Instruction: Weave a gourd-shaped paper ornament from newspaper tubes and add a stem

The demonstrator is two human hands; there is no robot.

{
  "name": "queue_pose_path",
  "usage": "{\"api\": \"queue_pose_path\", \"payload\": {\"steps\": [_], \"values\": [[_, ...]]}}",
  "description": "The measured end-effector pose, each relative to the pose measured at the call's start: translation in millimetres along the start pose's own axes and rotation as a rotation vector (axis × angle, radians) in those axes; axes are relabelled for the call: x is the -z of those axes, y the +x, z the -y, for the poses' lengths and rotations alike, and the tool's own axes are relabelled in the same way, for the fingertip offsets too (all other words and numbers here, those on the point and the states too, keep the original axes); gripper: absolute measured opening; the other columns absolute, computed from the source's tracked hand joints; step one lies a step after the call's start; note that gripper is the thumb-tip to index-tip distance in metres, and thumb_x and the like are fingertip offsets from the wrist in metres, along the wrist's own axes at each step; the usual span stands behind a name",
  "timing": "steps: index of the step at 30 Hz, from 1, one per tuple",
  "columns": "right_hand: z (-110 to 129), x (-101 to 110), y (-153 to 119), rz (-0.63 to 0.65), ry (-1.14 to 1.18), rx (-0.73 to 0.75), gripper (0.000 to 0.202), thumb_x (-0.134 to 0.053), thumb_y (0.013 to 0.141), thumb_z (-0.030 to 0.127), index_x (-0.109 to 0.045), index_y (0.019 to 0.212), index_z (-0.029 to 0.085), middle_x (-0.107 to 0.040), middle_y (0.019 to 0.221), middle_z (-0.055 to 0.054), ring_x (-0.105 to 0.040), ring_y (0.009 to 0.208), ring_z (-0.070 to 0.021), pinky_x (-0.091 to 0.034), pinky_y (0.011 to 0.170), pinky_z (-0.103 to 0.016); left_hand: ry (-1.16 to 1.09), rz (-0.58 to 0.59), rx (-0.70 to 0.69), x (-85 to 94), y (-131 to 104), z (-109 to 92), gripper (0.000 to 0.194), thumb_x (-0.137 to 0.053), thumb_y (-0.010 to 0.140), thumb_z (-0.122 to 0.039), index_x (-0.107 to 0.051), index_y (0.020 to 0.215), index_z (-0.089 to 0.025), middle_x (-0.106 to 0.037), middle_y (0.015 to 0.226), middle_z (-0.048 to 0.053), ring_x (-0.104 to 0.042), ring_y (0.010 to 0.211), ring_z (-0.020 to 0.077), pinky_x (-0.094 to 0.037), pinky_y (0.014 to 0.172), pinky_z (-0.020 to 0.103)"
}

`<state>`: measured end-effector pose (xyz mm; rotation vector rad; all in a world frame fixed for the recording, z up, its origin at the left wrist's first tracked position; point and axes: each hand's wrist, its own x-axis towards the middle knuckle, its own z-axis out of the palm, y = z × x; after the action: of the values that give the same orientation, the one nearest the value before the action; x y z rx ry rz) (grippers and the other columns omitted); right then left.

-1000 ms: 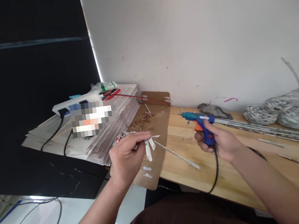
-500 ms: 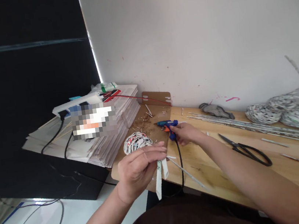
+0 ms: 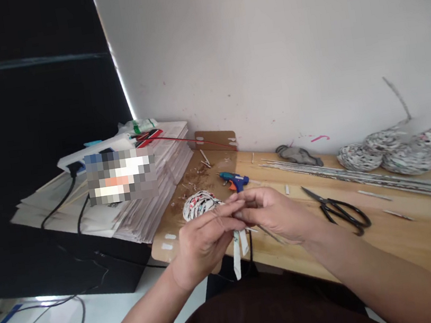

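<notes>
Left hand (image 3: 205,232): you had it stretched forward from the lower left, back upward, its fingers closed around paper strips (image 3: 237,257) that dangled below them.
Right hand (image 3: 268,213): you held it in from the right, wrist bent, fingertips bunched against the left ones; whether they pinched anything could not be told.
Woven ball (image 3: 199,202): it sat just beyond your left knuckles, partly hidden by them.
Glue gun (image 3: 238,181): it lay beyond both hands, nozzle leftward.
Scissors (image 3: 336,206): they lay on the worktop (image 3: 408,252) near your right forearm.
</notes>
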<state>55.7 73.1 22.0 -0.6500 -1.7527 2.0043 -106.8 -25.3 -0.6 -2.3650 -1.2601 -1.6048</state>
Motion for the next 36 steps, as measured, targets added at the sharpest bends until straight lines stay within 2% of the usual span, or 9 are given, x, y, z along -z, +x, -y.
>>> {"api": "queue_pose_path", "payload": {"steps": [3, 8, 11, 14, 17, 20, 23, 27, 36], "values": [[-2.2, 1.8, -2.1, -0.073, -0.133, -0.009, 0.02, -0.07, 0.086, 0.031, -0.076, 0.097, 0.016, -0.071, 0.079, -0.003, -0.058, 0.066, -0.0114, -0.045, 0.062, -0.025, -0.016, 0.011, 0.022, -1.9, -0.1, -1.0, 0.023, -0.065, 0.085, 0.002, -0.073, 0.096, -0.016, -0.072, 0.127, 0.014, -0.068, 0.119, 0.0243, -0.056, 0.106, 0.036], [4.7, 10.4, -13.7, -0.185, -0.448, 0.07, 0.022, -0.064, 0.091, 0.035, -0.08, 0.087, 0.02, -0.07, 0.071, -0.001, -0.053, 0.058, -0.0111, -0.04, 0.055, -0.025, -0.038, 0.004, 0.097, -6.6, 2.2, -4.8, 0.026, -0.062, 0.085, 0.002, -0.075, 0.095, -0.018, -0.072, 0.127, 0.013, -0.068, 0.119, 0.0247, -0.059, 0.102, 0.037], [8.9, 18.0, -25.1, -0.274, -0.522, 0.141, 0.023, -0.064, 0.092, 0.038, -0.081, 0.093, 0.023, -0.074, 0.077, -0.001, -0.053, 0.055, -0.0108, -0.04, 0.052, -0.025, -0.041, -0.043, 0.158, -8.2, 2.8, -4.2, 0.022, -0.067, 0.084, -0.001, -0.077, 0.09, -0.019, -0.072, 0.128, 0.012, -0.071, 0.116, 0.0248, -0.061, 0.097, 0.037], [17.0, 19.4, -40.6, -0.362, -0.593, 0.265, 0.019, -0.065, 0.092, 0.033, -0.08, 0.1, 0.024, -0.078, 0.093, -0.003, -0.063, 0.067, -0.0133, -0.048, 0.06, -0.026, -0.1, -0.088, 0.268, -8.7, 4.0, -2.6, 0.017, -0.072, 0.082, -0.005, -0.078, 0.088, -0.02, -0.078, 0.11, 0.01, -0.076, 0.1, 0.0216, -0.063, 0.087, 0.033], [28.3, 11.8, -56.5, -0.387, -0.803, 0.429, 0.013, -0.064, 0.092, 0.024, -0.077, 0.094, 0.023, -0.077, 0.091, -0.002, -0.067, 0.074, -0.014, -0.049, 0.062, -0.025, -0.185, -0.116, 0.384, -9.9, 6.6, -2.2, 0.012, -0.078, 0.078, -0.009, -0.078, 0.085, -0.019, -0.08, 0.084, 0.005, -0.076, 0.081, 0.0181, -0.063, 0.075, 0.028], [36.3, 1.1, -67.5, -0.412, -1.029, 0.657, 0.011, -0.064, 0.091, 0.016, -0.073, 0.093, 0.02, -0.075, 0.086, -0.002, -0.066, 0.071, -0.0119, -0.049, 0.061, -0.024, -0.164, -0.161, 0.455, -12.2, 9.2, -2.8, 0.012, -0.08, 0.075, -0.009, -0.078, 0.083, -0.019, -0.079, 0.08, 0.003, -0.075, 0.075, 0.0158, -0.061, 0.068, 0.024], [37.1, -5.1, -71.5, -0.435, -1.216, 0.822, 0.01, -0.063, 0.092, 0.013, -0.072, 0.093, 0.018, -0.074, 0.087, -0.003, -0.067, 0.077, -0.0135, -0.051, 0.07, -0.026, -0.103, -0.168, 0.448, -15.0, 10.2, -2.5, 0.016, -0.077, 0.077, -0.006, -0.079, 0.084, -0.021, -0.08, 0.081, 0.002, -0.075, 0.076, 0.0146, -0.06, 0.07, 0.023], [33.3, -5.0, -71.1, -0.389, -1.393, 0.818, 0.011, -0.062, 0.093, 0.015, -0.072, 0.095, 0.017, -0.073, 0.089, -0.006, -0.065, 0.079, -0.0174, -0.05, 0.072, -0.031, -0.042, -0.16, 0.43, -18.0, 10.4, -0.8, 0.017, -0.074, 0.078, -0.007, -0.079, 0.084, -0.022, -0.08, 0.081, 0.001, -0.074, 0.075, 0.0151, -0.06, 0.069, 0.025], [35.6, -0.5, -70.8, -0.312, -1.598, 0.773, 0.014, -0.06, 0.092, 0.015, -0.072, 0.098, 0.017, -0.069, 0.086, -0.006, -0.059, 0.078, -0.0207, -0.046, 0.069, -0.035, 0.004, -0.141, 0.44, -18.9, 13.5, -2.0, 0.019, -0.074, 0.078, -0.008, -0.081, 0.085, -0.024, -0.079, 0.077, 0.001, -0.072, 0.069, 0.0143, -0.057, 0.062, 0.024]]}}
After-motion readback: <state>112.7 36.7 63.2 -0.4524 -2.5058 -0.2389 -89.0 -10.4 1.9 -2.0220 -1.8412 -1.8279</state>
